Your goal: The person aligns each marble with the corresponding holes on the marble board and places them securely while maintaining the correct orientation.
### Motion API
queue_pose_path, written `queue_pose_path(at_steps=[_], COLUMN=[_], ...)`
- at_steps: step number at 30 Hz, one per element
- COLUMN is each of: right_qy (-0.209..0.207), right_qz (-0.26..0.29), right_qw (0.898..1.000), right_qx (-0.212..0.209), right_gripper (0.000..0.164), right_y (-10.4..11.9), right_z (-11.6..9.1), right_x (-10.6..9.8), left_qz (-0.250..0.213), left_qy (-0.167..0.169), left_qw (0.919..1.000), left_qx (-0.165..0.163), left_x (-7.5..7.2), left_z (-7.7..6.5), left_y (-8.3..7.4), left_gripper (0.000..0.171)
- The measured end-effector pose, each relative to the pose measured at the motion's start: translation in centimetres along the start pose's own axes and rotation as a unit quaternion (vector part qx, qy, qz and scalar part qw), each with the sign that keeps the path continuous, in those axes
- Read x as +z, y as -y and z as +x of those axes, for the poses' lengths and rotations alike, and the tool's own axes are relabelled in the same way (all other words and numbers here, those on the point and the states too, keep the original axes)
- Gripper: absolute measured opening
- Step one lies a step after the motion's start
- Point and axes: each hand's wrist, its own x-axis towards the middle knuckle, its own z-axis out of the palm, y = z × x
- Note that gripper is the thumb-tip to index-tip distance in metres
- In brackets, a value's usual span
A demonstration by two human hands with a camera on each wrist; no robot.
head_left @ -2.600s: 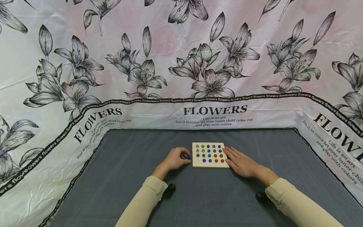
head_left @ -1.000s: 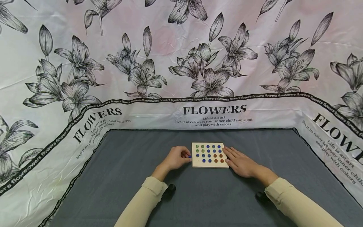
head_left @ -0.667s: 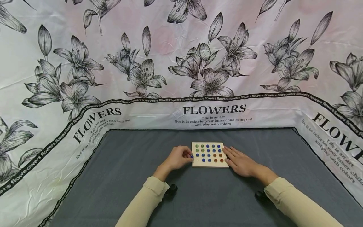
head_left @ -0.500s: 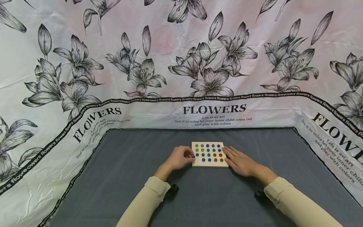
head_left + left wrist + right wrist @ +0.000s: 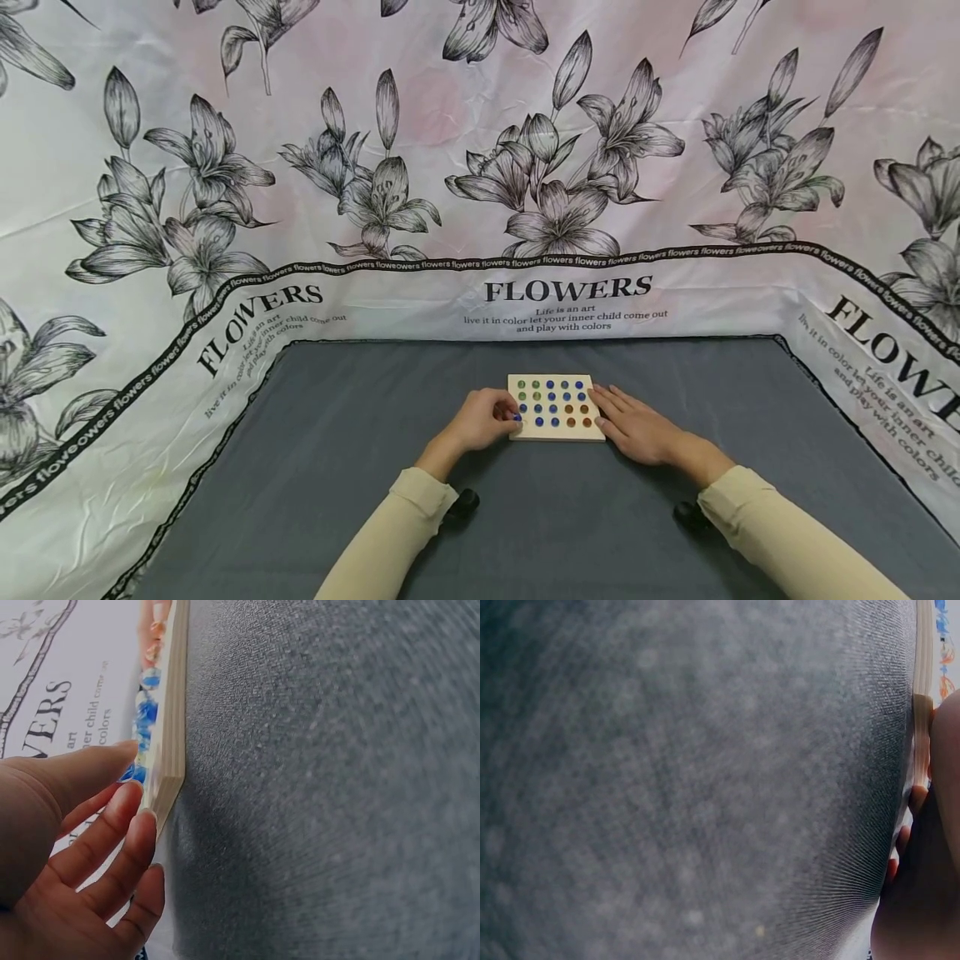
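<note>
A pale wooden board (image 5: 558, 432) lies on the cloth, with rows of green, blue and orange-brown marbles in its hollows. At its near left corner, my left hand (image 5: 478, 421) pinches a blue marble (image 5: 517, 418) between thumb and fingertips, right over the corner hollow. In the left wrist view the thumb and forefinger meet at the board's side (image 5: 174, 720), the other fingers loosely bent. My right hand (image 5: 641, 429) rests against the board's right edge, fingers stretched out over its rim. The right wrist view catches only part of that hand, beside the board's edge (image 5: 922, 667).
Dark grey cloth (image 5: 570, 525) covers the table around the board. A white flower-printed sheet (image 5: 420, 308) with lettering borders it at the back and sides. Black rounded objects (image 5: 461, 507) sit by both wrists.
My left hand has carried the blue marble rightward, from beside the board onto its near left corner. My right hand has stayed at the right edge.
</note>
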Motion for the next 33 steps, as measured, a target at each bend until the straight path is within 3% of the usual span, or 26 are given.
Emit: queue_pose_path(at_steps=[9, 26, 33], right_qy=[0.001, 0.03, 0.03], right_qz=[0.011, -0.002, -0.004], right_qw=[1.0, 0.999, 0.999], right_qx=[-0.01, 0.022, 0.027], right_gripper=[0.057, 0.059, 0.059], right_y=[0.2, -1.2, -1.1], right_z=[-0.1, 0.4, 0.3], right_x=[-0.1, 0.6, 0.8], left_qz=[-0.009, -0.008, -0.005], left_qy=[-0.007, 0.002, 0.009], left_qw=[0.9999, 0.9999, 0.9999], left_qx=[0.002, -0.008, 0.006], left_x=[0.6, 1.1, 0.7], left_z=[0.3, 0.8, 0.5], left_y=[0.1, -0.1, -0.2], left_gripper=[0.01, 0.01, 0.013])
